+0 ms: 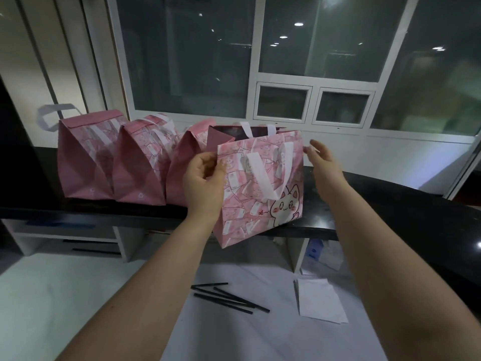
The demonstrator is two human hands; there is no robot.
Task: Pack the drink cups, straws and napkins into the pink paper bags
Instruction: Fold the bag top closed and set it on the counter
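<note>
L hand [205, 178] pinches top-left corner of cat-print pink bag [260, 194], fingers [218, 165] curled on the paper. R hand [321, 156] is spread wide, fingers straight, just beside bag's top-right edge; can't tell if touching. Bag stands tilted at front edge of black bench [377, 201], beside 3 closed pink bags [140, 162]. Black straws [229, 298] & napkins [320, 300] lie lower down.

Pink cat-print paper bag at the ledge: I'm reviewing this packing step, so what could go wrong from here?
The pink cat-print paper bag overhangs the front edge of the black ledge, pinched only by the left hand; the right hand is open beside it, so it might tip off. Swinging it could also knock the neighbouring folded pink bag.
</note>
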